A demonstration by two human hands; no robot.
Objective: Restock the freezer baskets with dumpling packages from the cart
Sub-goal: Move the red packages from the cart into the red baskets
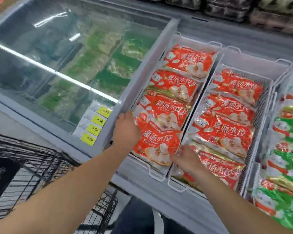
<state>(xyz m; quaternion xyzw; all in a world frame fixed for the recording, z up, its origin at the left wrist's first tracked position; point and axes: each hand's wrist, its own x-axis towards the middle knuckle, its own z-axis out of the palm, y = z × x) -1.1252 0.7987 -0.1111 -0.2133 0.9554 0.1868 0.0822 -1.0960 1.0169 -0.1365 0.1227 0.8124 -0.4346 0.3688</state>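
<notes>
A red dumpling package (157, 144) lies at the near end of the left white freezer basket (156, 176), on top of a row of like red packages (174, 88). My left hand (126, 127) grips its left edge. My right hand (184, 158) holds its lower right corner, fingers curled on the bag. A second basket (178, 186) to the right holds several more red packages (227, 130). The black wire cart (41, 162) stands at the lower left.
A sliding glass lid (57, 65) covers the freezer's left part, with green packages under it and yellow 4.50 price tags (98, 120) at its edge. Green and red packages (287, 159) fill a third basket at the right. Shelves of goods run along the top.
</notes>
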